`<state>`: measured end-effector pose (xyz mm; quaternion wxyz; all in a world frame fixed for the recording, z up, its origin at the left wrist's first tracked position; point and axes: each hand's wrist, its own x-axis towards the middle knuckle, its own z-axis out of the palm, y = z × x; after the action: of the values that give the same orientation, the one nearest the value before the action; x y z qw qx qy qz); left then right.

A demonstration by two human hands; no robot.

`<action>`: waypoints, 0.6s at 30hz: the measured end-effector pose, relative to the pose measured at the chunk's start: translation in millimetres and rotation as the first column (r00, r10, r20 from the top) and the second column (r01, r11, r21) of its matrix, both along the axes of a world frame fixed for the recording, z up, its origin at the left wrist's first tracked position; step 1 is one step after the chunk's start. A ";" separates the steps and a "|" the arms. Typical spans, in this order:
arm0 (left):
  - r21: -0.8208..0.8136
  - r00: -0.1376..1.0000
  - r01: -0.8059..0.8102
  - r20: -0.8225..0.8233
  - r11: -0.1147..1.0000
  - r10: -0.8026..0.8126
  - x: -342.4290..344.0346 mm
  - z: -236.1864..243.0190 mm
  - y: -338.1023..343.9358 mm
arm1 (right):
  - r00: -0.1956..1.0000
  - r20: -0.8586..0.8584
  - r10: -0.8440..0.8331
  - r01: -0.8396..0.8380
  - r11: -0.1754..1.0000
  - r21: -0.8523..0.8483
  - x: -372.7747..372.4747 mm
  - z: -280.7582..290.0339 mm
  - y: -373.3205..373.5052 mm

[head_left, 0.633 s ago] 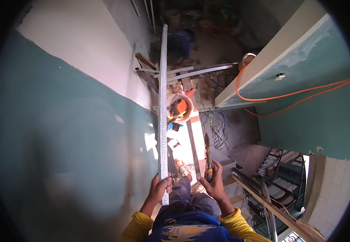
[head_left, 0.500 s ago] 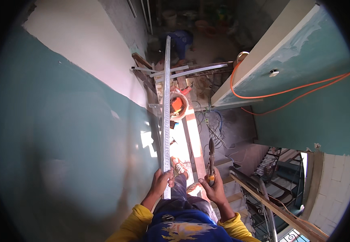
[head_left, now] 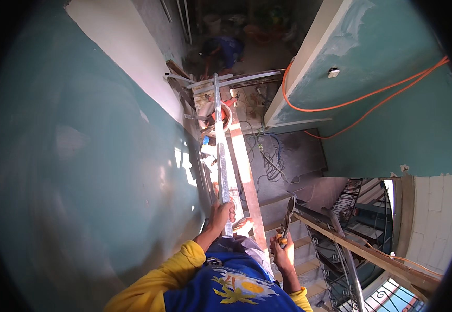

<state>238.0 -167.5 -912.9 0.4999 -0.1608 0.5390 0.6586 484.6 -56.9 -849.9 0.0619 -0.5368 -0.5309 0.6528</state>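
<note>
A long, perforated metal strip (head_left: 224,177) stretches away from my body over the narrow planks (head_left: 246,190), with my left hand (head_left: 219,217) closed round its near end. The tin snips (head_left: 289,217), with dark blades and orange-and-black handles, are gripped upright in my right hand (head_left: 282,247), off to the right of the planks near the railing. Under the far part of the strip sits a pale bucket (head_left: 205,119) of tools, partly hidden by it. Part of my shoe (head_left: 243,224) shows on the planks.
A person in blue (head_left: 228,51) crouches in the dim area beyond. An orange cord (head_left: 340,110) hangs on the right wall. Tangled cables (head_left: 274,166) lie on the landing. Lower right are a wooden rail (head_left: 356,247), metal railing and stairs (head_left: 301,256). A teal wall (head_left: 90,171) runs along my left.
My left hand has moved up and right, and the strip's far end is lower in view. The snips and right hand have shifted right. The surroundings sit higher and further left in view.
</note>
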 end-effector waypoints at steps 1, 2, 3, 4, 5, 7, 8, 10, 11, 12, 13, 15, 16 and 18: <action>0.004 1.000 -0.016 0.010 1.000 0.016 7.2 -0.1 -1.9 | 0.999 0.018 0.027 -0.028 0.999 0.044 15.0 -9.5 -4.0; 0.008 0.999 -0.028 0.021 1.000 0.028 13.6 2.0 -2.6 | 0.998 0.039 0.049 -0.053 0.995 0.087 27.6 -15.8 -8.5; 0.000 1.000 -0.017 0.013 1.000 0.017 19.5 4.1 -3.8 | 0.999 -0.003 0.051 -0.050 0.994 0.100 39.3 -21.1 -13.4; -0.016 1.000 -0.011 0.003 1.000 0.011 24.5 10.3 -6.5 | 0.998 0.008 0.068 -0.069 0.992 0.103 44.3 -18.1 -17.0; -0.031 1.000 -0.005 -0.008 0.999 0.004 30.3 14.3 -9.7 | 0.996 0.019 0.086 -0.088 0.991 0.106 48.6 -14.3 -19.9; -0.057 0.999 0.023 -0.025 0.998 -0.025 43.6 16.7 -17.2 | 0.994 0.022 0.108 -0.110 0.987 0.117 53.3 -7.5 -25.9; -0.070 0.999 0.039 -0.034 0.997 -0.041 49.7 17.4 -20.4 | 0.994 0.015 0.111 -0.112 0.986 0.124 54.2 -4.8 -28.5; -0.062 1.000 0.016 -0.025 0.998 -0.018 61.2 17.8 -22.1 | 0.984 -0.030 0.173 -0.164 0.966 0.200 57.1 -8.0 -34.0; -0.060 1.000 0.017 -0.026 0.998 -0.019 64.4 20.1 -20.8 | 0.984 -0.027 0.178 -0.169 0.966 0.195 61.2 -8.6 -36.2; -0.059 0.999 0.019 -0.026 0.998 -0.020 66.9 22.5 -18.2 | 0.983 -0.025 0.182 -0.174 0.966 0.189 63.9 -9.0 -36.5; -0.089 0.999 0.007 -0.052 0.996 -0.011 69.3 26.1 -13.7 | 0.983 -0.022 0.181 -0.174 0.969 0.177 63.1 -2.9 -36.7; -0.083 0.999 -0.010 -0.043 0.997 0.006 74.5 20.1 -4.2 | 0.983 -0.020 0.184 -0.177 0.967 0.182 63.3 6.3 -37.0; -0.084 0.999 -0.017 -0.032 0.996 0.014 77.5 18.1 -0.1 | 0.980 0.006 0.200 -0.197 0.959 0.204 65.9 12.4 -37.1; -0.091 0.997 -0.056 0.043 0.994 0.061 77.7 24.7 15.8 | 0.985 0.006 0.173 -0.173 0.981 0.092 61.9 39.9 -35.0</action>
<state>315.7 -151.7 -888.2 0.4849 -0.2139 0.5514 0.6442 546.5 -91.9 -810.0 0.0300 -0.4844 -0.6050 0.6312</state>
